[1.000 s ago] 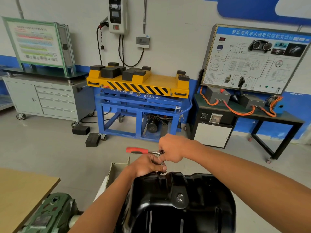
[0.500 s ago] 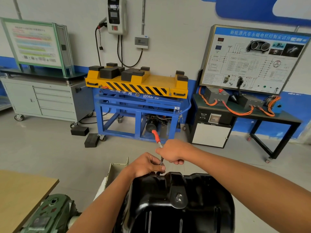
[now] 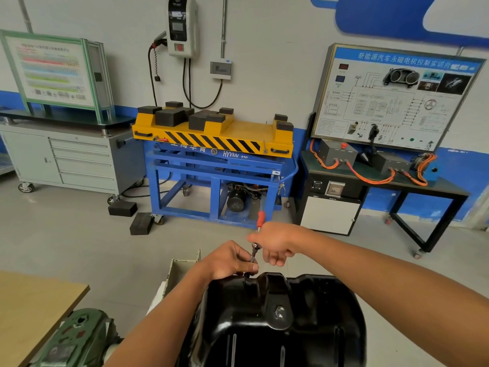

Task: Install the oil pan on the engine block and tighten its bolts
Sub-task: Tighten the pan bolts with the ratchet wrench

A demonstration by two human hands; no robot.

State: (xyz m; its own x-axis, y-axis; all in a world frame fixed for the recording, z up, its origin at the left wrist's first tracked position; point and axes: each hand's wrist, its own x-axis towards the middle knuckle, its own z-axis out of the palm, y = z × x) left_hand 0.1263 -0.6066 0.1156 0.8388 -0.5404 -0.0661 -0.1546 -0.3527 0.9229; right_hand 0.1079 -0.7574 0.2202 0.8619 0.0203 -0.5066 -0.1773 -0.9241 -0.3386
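The glossy black oil pan point(image 3: 280, 321) fills the bottom centre, with a drain plug on its raised hump. A ratchet wrench with a red handle point(image 3: 260, 218) stands over the pan's far edge, its socket end pointing down at the rim. My left hand point(image 3: 230, 260) pinches the socket just above the rim. My right hand point(image 3: 277, 241) holds the wrench shaft, with the red handle sticking up behind it and the lower fingers loose. The bolt under the socket is hidden.
A green machine part point(image 3: 76, 337) and a wooden table corner point(image 3: 34, 300) lie at the lower left. A white box point(image 3: 182, 268) stands beyond the pan. Across the grey floor stand a blue and yellow lift cart point(image 3: 211, 154), a grey drawer cabinet point(image 3: 68, 160) and a black training bench point(image 3: 381, 178).
The red wrench handle has swung from pointing left to pointing away and to the right. My right hand followed it; my left hand stayed on the socket.
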